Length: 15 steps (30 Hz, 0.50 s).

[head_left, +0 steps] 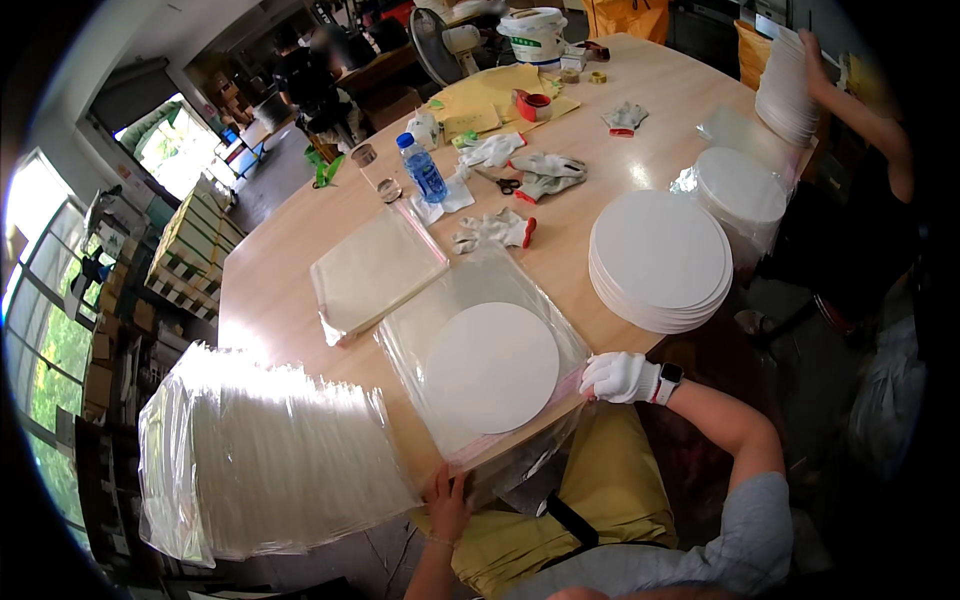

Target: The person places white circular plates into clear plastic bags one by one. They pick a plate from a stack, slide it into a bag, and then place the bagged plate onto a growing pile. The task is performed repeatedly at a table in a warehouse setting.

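Observation:
A white round board lies on or inside a clear plastic bag at the table's near edge; I cannot tell which. The bag's mouth, with a pinkish strip, faces me, and clear film hangs over the edge. My right hand, in a white glove, is closed at the bag's near right corner. At its near left corner, my bare left hand has its fingers bent on the film, partly hidden. A stack of white round boards stands beyond my right hand.
Left of me lies a large heap of filled clear bags. Flat bags are stacked beyond. Farther back are work gloves, scissors, a blue bottle and a tape dispenser. At right, a co-worker's arm holds boards upright.

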{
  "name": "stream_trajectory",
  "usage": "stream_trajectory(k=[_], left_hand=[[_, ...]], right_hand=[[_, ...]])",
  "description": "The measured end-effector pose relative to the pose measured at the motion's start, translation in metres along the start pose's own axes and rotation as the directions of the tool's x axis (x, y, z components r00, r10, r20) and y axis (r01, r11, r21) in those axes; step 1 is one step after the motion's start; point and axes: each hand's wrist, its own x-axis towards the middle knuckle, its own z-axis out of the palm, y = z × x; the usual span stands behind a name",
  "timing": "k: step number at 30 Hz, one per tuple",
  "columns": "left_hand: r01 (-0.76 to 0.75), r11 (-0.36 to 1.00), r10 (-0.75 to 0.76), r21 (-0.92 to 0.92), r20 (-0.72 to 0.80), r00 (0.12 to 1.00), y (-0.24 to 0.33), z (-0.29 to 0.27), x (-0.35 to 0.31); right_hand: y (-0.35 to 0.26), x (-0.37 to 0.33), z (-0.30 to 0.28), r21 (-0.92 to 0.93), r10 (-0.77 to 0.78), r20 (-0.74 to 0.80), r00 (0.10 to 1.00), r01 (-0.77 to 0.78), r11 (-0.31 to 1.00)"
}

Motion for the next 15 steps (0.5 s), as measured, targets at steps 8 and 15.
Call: stream_trajectory(k=[8, 15], left_hand=[[-0.228, 0.843, 0.093, -0.487, -0.286, 0.954, 0.009, 0.0, 0.044], [0.12, 0.712, -0.302, -0.692, -0.147, 0.942, 0.01, 0.016, 0.029]], right_hand=[[-0.005, -0.017, -0.004, 0.21, 0.247, 0.106, 0.963, -0.264, 0.941], [-0.015, -0.031, 0.001, -0.194, 0.573, 0.087, 0.815, -0.55, 0.812]])
